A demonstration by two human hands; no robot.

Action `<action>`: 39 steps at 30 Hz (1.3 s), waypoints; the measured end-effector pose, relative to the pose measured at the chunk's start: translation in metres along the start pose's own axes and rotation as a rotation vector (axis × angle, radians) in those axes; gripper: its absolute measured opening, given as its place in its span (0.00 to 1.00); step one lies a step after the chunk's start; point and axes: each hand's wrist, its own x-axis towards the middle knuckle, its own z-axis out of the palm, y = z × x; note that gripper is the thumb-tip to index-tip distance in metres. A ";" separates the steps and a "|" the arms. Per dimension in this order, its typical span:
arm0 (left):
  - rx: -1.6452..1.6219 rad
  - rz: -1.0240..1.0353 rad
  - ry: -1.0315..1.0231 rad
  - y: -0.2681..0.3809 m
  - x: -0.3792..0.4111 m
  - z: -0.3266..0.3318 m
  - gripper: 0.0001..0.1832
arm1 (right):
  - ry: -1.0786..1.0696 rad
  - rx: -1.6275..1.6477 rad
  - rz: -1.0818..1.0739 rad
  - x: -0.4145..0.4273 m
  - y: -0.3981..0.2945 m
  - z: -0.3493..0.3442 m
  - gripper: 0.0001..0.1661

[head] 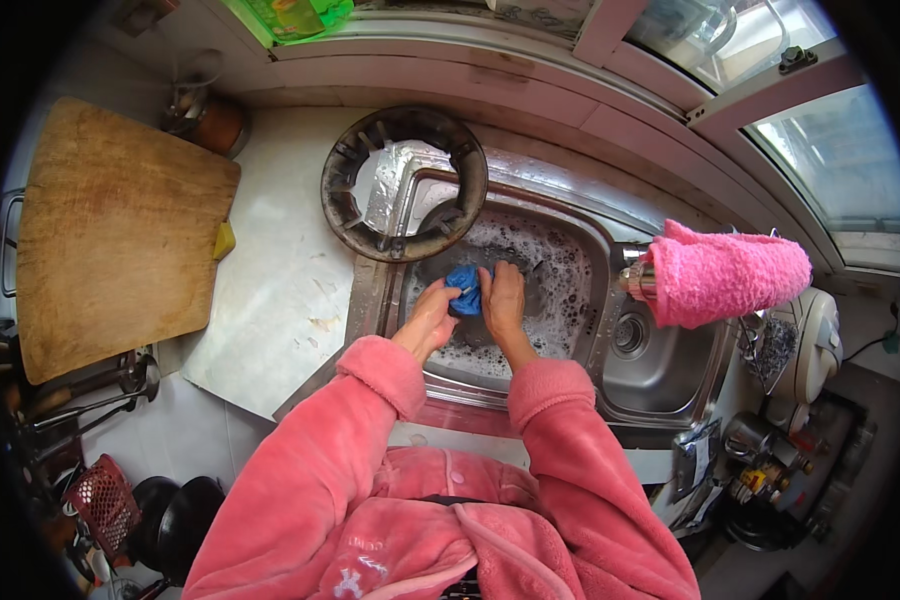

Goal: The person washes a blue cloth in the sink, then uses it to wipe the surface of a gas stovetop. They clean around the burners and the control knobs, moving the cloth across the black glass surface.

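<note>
Over the larger sink basin (585, 330), which holds foamy water, my two hands meet at a bunched blue cloth or scrubber (465, 291). My left hand (429, 316) grips its left side, with the thumb across the front. Something small and pale shows near that thumb, too small to name. On the other side, my right hand (503, 300) pinches the blue piece's right edge, fingers bent and knuckles up. The hidden fingertips may hold something else; I cannot tell. Behind my left hand, a round blackened metal pan support (403, 244) rests across the counter and the basin's back left corner.
A smaller basin (660, 367) with a drain lies to the right. A pink towel (731, 274) wraps the faucet beside it. A wooden cutting board (120, 232) stands left of the white countertop (277, 270). Utensils and black pans (180, 517) crowd the lower left.
</note>
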 end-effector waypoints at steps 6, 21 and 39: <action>-0.098 -0.193 -0.033 0.012 -0.004 -0.013 0.06 | -0.326 0.361 0.241 -0.022 -0.017 0.006 0.13; -0.328 0.107 -0.292 0.009 -0.028 0.001 0.26 | 0.110 0.294 0.174 -0.012 -0.006 0.003 0.17; -0.194 -0.016 -0.020 0.015 0.003 -0.021 0.17 | -0.516 0.845 0.456 -0.004 -0.068 -0.027 0.11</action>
